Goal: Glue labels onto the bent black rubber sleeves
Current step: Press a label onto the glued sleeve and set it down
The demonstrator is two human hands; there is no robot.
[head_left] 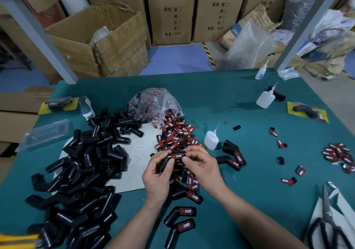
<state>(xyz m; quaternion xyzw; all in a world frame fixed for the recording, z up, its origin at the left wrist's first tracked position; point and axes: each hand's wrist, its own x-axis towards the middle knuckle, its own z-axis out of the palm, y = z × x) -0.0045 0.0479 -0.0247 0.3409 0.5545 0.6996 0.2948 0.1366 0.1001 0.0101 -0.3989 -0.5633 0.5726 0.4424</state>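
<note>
Black sleeve partly behind hands

A storeroom work corner.
Teal table stands on a blue floor; cardboard boxes stacked along the far side, sacks far right, grey posts either side.

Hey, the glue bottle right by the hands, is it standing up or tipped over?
Upright: the glue bottle stands on its base on the table, nozzle pointing up, just beyond the right hand.
</note>
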